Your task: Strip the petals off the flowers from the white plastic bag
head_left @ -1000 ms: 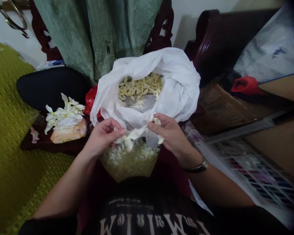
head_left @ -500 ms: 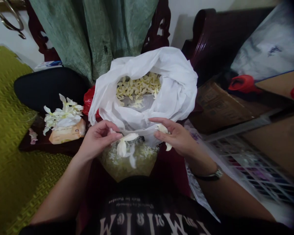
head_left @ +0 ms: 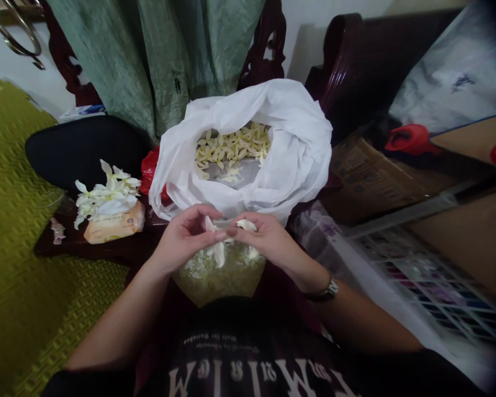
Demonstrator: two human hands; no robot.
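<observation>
My left hand (head_left: 196, 231) pinches a white flower (head_left: 217, 252), whose petals hang below the fingertips. Close against it, my right hand (head_left: 260, 234) is closed on white petals (head_left: 247, 225), with its thumb and finger at the same flower. Both hands are just in front of a white plastic bag (head_left: 301, 149), which stands wide open with many pale yellow-white blossoms (head_left: 235, 144) inside. Beneath the hands is a clear bag (head_left: 221, 281) with greenish-white bits in it.
White flowers (head_left: 107, 190) lie on an orange-white packet (head_left: 116, 225) at the left, near a black cushion (head_left: 85, 149) and a red bag (head_left: 149, 168). On the right are a cardboard box (head_left: 372, 176) and a wire rack (head_left: 434, 281). A green curtain (head_left: 165, 60) hangs behind.
My right hand has moved left and met my left hand at the flower. My left hand has shifted slightly right.
</observation>
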